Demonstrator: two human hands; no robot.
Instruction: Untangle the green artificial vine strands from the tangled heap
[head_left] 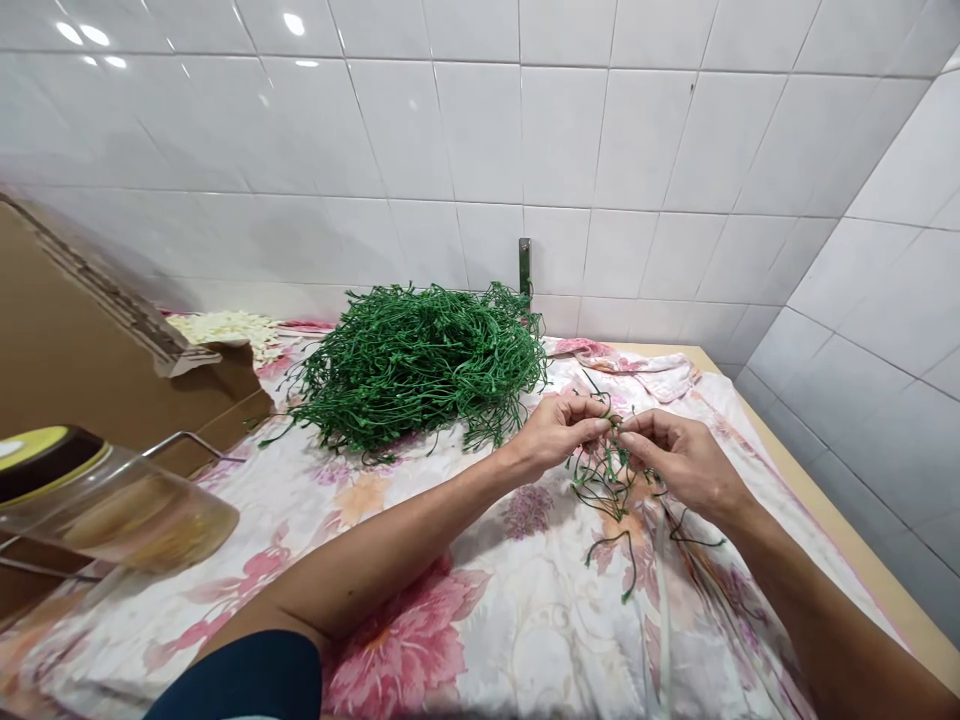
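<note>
My left hand (568, 428) and my right hand (679, 455) meet at the right of the table, fingertips almost touching. Both pinch thin green artificial stems (613, 425) with small bud-like tips; the exact grip of each is partly hidden by the fingers. Under and just below the hands lies a small loose cluster of the same stems (611, 480) on the flowered cloth. One short forked stem (628, 560) rests apart, nearer to me. To the left of my left hand rises a large tangled heap of green stems (427, 365).
A flowered cloth (510, 620) covers the table. At the left are a cardboard box (90, 340) and a clear jar (142, 510) with a yellow-and-dark lid. Pale yellow small pieces (232, 330) lie behind the box. White tiled walls (480, 130) bound the back and right.
</note>
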